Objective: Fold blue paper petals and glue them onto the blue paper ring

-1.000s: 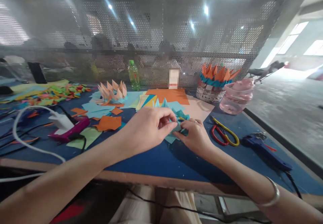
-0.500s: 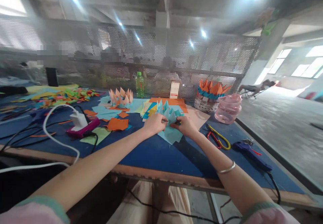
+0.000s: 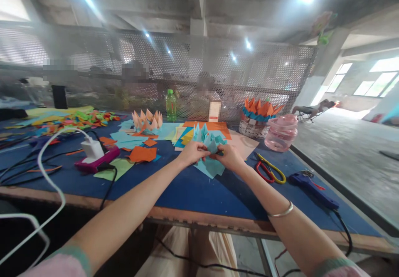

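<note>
A light-blue folded-paper ring with pointed tips is held between my two hands over the blue tabletop. My left hand pinches its left lower edge, fingers reaching in toward the middle. At its right side my right hand is closed on the same piece, thumb and fingers pressed together. Light-blue paper sheets lie just below the hands. A similar peach folded-paper ring stands to the left, apart from my hands.
Scissors and a blue glue gun lie at right. Behind them stand a pink jar and a basket with orange folded points. A purple power strip, orange paper and a green bottle are leftward.
My left hand's fingers have shifted rightward along the blue paper ring's lower edge, closer to my right hand. My right hand keeps its grip. The camera view has shifted slightly.
</note>
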The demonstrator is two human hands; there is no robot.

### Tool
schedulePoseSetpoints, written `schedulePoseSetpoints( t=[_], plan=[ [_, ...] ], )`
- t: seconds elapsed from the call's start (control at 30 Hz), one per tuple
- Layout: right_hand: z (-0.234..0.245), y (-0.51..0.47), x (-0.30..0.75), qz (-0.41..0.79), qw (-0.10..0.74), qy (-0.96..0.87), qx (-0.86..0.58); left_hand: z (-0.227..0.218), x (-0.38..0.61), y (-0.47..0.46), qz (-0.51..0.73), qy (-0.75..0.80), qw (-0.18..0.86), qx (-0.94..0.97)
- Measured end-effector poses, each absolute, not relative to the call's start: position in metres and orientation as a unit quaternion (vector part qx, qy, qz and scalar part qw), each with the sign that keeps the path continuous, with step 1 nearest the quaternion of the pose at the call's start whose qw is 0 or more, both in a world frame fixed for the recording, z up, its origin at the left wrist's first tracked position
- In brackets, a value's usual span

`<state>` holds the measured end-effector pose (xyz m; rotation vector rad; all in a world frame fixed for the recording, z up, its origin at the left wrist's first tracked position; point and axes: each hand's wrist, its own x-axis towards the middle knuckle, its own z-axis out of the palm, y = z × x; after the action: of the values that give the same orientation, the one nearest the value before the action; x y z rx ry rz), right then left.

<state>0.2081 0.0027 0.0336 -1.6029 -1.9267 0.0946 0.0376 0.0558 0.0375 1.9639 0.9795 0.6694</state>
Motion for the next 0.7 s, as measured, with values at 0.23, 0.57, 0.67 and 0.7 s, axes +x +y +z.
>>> schedulePoseSetpoints(
  t=[0.23, 0.57, 0.67, 0.7],
  plan=[
    [0.031, -0.005, 0.211, 0.050, 0.307, -0.741, -0.596, 0.034, 0.040, 0.050, 0.280, 0.343, 0.401, 0.802],
    [0.025, -0.002, 0.215, 0.044, 0.321, -0.754, -0.572, 0.028, 0.042, 0.060, 0.283, 0.318, 0.354, 0.833],
    [0.023, 0.000, 0.214, 0.049, 0.324, -0.752, -0.572, 0.027, 0.043, 0.060, 0.291, 0.325, 0.345, 0.831],
    [0.022, 0.000, 0.214, 0.049, 0.326, -0.751, -0.571, 0.027, 0.043, 0.059, 0.293, 0.327, 0.342, 0.831]
  ],
)
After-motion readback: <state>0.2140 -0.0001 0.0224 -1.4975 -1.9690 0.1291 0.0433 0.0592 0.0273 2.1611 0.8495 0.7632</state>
